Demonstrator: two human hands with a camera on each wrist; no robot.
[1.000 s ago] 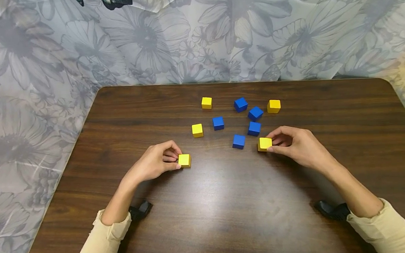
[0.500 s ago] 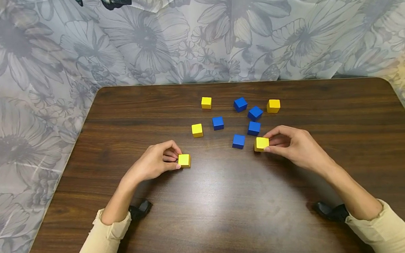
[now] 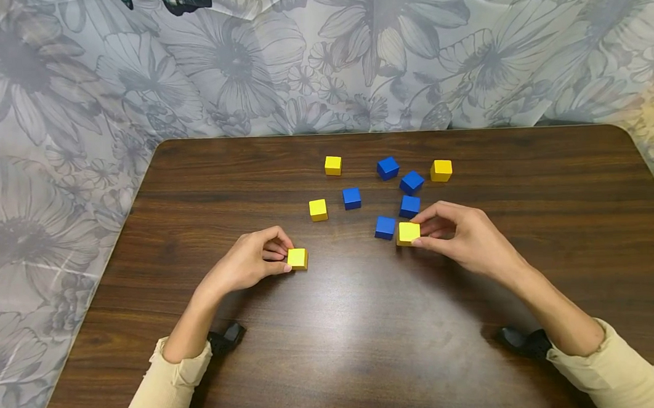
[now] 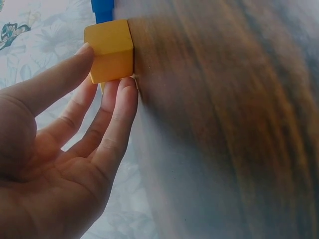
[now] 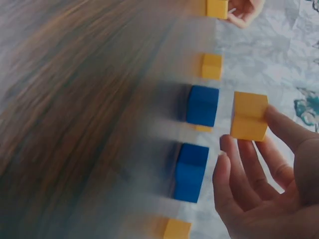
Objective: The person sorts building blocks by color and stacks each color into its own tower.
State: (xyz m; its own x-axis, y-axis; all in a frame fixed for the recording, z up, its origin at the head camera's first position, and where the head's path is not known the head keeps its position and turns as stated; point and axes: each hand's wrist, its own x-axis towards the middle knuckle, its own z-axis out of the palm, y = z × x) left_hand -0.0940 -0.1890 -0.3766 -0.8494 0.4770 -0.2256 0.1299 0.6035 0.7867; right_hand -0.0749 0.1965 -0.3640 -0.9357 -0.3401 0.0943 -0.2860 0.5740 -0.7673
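Note:
My left hand [image 3: 252,260] pinches a yellow cube [image 3: 298,259] between thumb and fingers, low at the table's left-centre; the same yellow cube [image 4: 109,50] fills the grip in the left wrist view. Across from it, my right hand [image 3: 464,237] grips another yellow cube [image 3: 409,233] by its right side. In the right wrist view that yellow cube [image 5: 249,116] looks raised off the tabletop. Just left of it in the head view sits a blue cube [image 3: 385,227], and a second blue cube [image 3: 410,206] lies right behind it.
Farther back lie blue cubes [image 3: 388,168], [image 3: 411,183] and a blue cube [image 3: 351,198]. Yellow cubes [image 3: 318,210] stand around them, one yellow cube [image 3: 441,170] at the right and one yellow cube [image 3: 333,165] at the back. The brown wooden table [image 3: 346,351] meets a floral cloth [image 3: 297,64].
My right hand has carried its yellow cube leftward, closer to the front blue cube. The left hand and its cube have stayed in place.

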